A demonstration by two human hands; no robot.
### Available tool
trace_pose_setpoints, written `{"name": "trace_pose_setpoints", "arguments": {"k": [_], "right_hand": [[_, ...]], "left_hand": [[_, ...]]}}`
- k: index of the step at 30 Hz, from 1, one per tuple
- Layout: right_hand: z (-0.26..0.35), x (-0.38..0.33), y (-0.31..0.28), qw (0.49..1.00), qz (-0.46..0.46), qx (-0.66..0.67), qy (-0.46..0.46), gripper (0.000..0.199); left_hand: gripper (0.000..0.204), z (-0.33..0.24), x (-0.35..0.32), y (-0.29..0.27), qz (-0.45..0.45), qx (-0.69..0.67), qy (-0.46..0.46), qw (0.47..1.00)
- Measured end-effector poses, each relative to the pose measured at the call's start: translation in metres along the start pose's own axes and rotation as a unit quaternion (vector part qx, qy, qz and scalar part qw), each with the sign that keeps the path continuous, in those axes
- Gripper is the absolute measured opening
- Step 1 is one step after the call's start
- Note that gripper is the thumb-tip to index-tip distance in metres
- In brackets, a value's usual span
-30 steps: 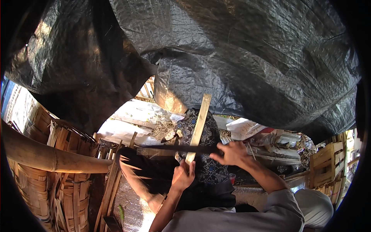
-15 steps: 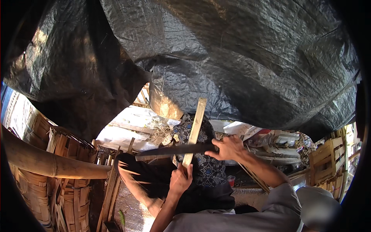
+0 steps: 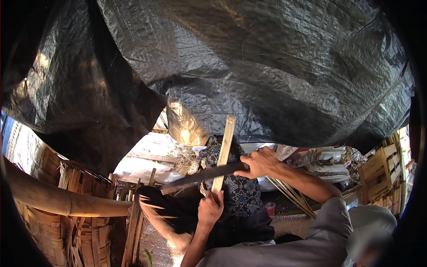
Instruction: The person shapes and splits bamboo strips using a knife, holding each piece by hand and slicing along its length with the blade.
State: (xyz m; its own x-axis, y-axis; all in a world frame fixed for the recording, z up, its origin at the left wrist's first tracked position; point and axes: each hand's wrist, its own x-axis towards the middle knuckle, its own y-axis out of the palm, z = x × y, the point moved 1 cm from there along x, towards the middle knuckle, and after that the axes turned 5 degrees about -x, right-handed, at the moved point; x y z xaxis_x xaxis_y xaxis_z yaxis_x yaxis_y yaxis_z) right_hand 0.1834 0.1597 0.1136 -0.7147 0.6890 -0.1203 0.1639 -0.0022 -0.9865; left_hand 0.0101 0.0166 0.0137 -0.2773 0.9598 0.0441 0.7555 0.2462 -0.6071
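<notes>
My right hand (image 3: 262, 163) is closed round the handle end of a long, dark-bladed machete (image 3: 193, 180). Its blade lies across a pale, flat bamboo strip (image 3: 226, 142) and slants down to the left beyond it. Low on that strip, my left hand (image 3: 210, 208) grips the near end, with the far end tilting up and away. Under the strip is a dark patterned cloth (image 3: 242, 198) over my lap. Whether the blade's edge bites into the bamboo cannot be made out.
Black tarpaulin (image 3: 284, 80) hangs across the far side. A thick bamboo pole (image 3: 75, 204) and woven bamboo baskets (image 3: 44, 229) stand at left. Thin bamboo sticks (image 3: 296, 196) and a small red cup (image 3: 270, 208) lie right of my lap. A light cap (image 3: 373, 218) shows at lower right.
The machete's blade has tilted, its left tip now lower, and my right hand has shifted slightly left. The left hand keeps its grip on the strip. The whole view has moved a little.
</notes>
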Motion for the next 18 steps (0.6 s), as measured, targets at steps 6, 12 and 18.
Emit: {"name": "trace_pose_setpoints", "arguments": {"k": [6,12,18], "right_hand": [[-0.086,0.029,-0.012,0.955,-0.067,0.151,0.247,0.064],[-0.051,0.026,-0.012,0.986,-0.023,0.089,0.137,0.061],[-0.035,0.009,-0.009,0.999,-0.03,-0.026,0.034,0.066]], "left_hand": [[0.041,-0.031,0.016,-0.011,0.016,0.051,-0.01,0.999],[0.04,-0.025,0.017,-0.006,0.009,0.059,0.002,0.998],[0.041,-0.023,0.013,-0.008,-0.005,0.087,0.018,0.996]]}}
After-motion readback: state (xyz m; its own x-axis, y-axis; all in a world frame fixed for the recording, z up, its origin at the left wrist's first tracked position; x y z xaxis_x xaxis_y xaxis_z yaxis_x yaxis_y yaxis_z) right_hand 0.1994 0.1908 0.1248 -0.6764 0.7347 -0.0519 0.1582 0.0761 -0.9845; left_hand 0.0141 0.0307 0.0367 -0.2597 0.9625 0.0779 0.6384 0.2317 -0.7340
